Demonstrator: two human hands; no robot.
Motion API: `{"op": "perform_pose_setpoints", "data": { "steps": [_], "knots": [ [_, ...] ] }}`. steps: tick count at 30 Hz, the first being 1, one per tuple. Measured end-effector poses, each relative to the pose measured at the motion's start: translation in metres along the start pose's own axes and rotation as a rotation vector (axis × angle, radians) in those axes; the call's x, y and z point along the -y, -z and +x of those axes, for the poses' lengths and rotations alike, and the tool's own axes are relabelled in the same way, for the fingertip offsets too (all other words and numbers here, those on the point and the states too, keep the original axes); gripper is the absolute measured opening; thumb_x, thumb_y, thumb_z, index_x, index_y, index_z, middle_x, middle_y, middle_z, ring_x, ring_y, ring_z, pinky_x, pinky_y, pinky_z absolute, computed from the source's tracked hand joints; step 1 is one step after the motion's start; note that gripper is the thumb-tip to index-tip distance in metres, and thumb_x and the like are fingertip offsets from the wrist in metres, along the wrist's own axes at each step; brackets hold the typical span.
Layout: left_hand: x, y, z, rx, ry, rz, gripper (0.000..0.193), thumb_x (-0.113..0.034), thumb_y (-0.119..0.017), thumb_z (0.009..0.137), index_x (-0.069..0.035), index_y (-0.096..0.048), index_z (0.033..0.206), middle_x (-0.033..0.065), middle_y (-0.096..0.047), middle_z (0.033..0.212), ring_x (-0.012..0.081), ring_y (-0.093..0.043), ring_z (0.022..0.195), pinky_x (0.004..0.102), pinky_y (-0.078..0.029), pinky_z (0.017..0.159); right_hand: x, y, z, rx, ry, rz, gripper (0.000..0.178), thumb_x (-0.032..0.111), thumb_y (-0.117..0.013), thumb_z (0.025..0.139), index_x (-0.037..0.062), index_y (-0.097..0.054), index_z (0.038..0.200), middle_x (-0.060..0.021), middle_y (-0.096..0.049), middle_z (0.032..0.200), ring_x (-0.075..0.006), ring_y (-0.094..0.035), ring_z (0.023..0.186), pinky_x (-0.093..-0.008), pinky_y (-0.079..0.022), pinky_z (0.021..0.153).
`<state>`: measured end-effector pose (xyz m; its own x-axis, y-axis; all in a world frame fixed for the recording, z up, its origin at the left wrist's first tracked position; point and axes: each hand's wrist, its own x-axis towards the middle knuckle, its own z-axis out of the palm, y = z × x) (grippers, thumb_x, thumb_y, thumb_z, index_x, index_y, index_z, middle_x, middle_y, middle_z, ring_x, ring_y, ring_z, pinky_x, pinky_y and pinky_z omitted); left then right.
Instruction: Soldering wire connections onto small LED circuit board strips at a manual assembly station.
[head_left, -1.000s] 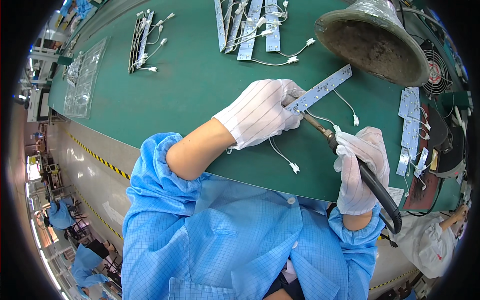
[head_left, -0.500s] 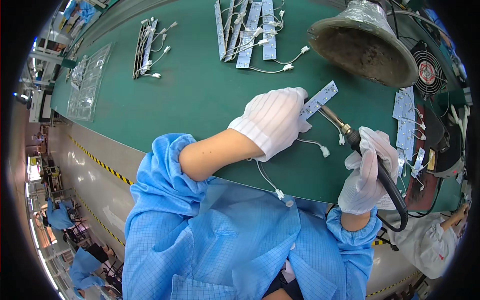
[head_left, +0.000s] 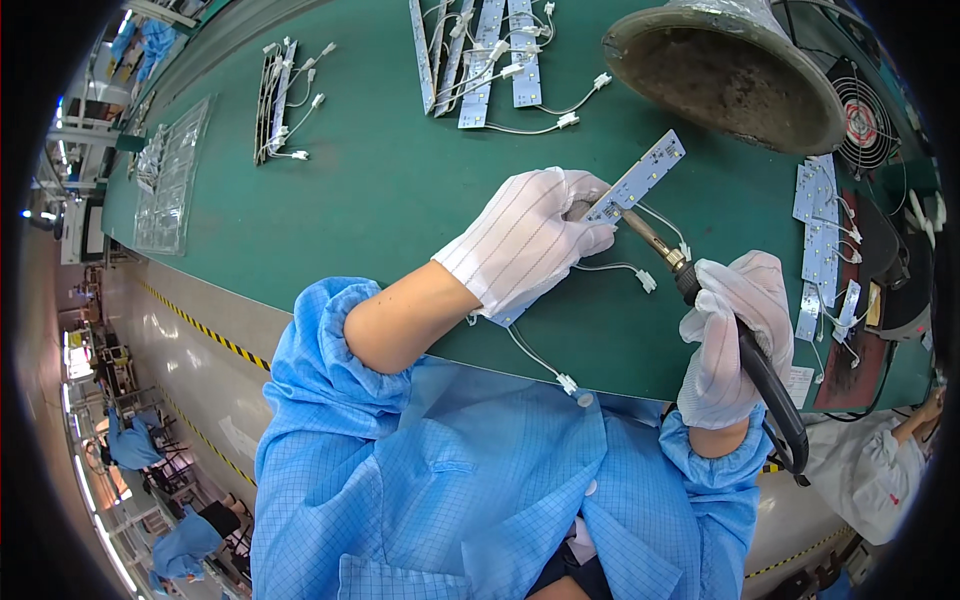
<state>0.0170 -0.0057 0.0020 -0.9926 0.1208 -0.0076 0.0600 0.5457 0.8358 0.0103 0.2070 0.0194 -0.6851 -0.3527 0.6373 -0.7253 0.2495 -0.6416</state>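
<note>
Two gloved hands: staying apart, the left hand pinching the strip, the right hand wrapping around the iron.
Strip: slanting over the table, its far end pointing toward the hood; the iron's tip is reaching its near end, actual contact being too fine to tell.
Obstruction: left hand covering the strip's near end and most of a second strip.
Far right: hood standing near the fan.
Bundles: far bundle, left bundle, right bundle, all trailing leads.
Far left: clear tray lying flat.
</note>
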Motion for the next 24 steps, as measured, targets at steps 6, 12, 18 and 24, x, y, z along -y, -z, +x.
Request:
{"op": "perform_pose_setpoints", "data": {
  "steps": [6,12,18,24],
  "knots": [
    [0.000,0.000,0.000,0.007,-0.030,0.073,0.034,-0.022,-0.064,0.079,-0.001,-0.064,0.106,0.0164,-0.056,0.073,0.0329,-0.056,0.068,0.0406,-0.045,0.064,-0.001,0.001,-0.002,0.036,0.008,-0.026,0.019,0.005,-0.049,0.082,-0.0027,-0.059,0.096,-0.0085,-0.058,0.066,-0.0196,-0.045,0.065,-0.0340,-0.039,0.063],
    [0.002,-0.002,0.001,-0.032,-0.102,0.191,0.032,-0.020,-0.063,0.079,0.000,-0.064,0.103,0.0164,-0.056,0.072,0.0318,-0.056,0.066,0.0394,-0.046,0.061,0.004,0.002,0.003,0.147,0.133,-0.177,0.018,0.005,-0.050,0.081,-0.0023,-0.059,0.096,-0.0094,-0.058,0.069,-0.0208,-0.046,0.066,-0.0348,-0.040,0.064],
    [-0.003,0.003,0.002,0.013,0.088,0.033,0.034,-0.022,-0.066,0.076,0.000,-0.065,0.102,0.0150,-0.054,0.064,0.0315,-0.055,0.061,0.0388,-0.045,0.059,-0.002,0.007,-0.002,0.015,-0.014,0.005,0.015,0.005,-0.048,0.082,-0.0025,-0.057,0.092,-0.0172,-0.065,0.086,-0.0210,-0.048,0.067,-0.0341,-0.041,0.063],
    [-0.006,0.006,0.002,0.011,0.142,-0.041,0.035,-0.023,-0.067,0.075,0.000,-0.066,0.101,0.0133,-0.054,0.063,0.0287,-0.053,0.059,0.0374,-0.044,0.058,0.002,0.006,-0.005,0.040,-0.053,-0.008,0.017,0.005,-0.049,0.081,-0.0026,-0.059,0.093,-0.0159,-0.064,0.084,-0.0218,-0.048,0.068,-0.0346,-0.041,0.064]
  ]
}}
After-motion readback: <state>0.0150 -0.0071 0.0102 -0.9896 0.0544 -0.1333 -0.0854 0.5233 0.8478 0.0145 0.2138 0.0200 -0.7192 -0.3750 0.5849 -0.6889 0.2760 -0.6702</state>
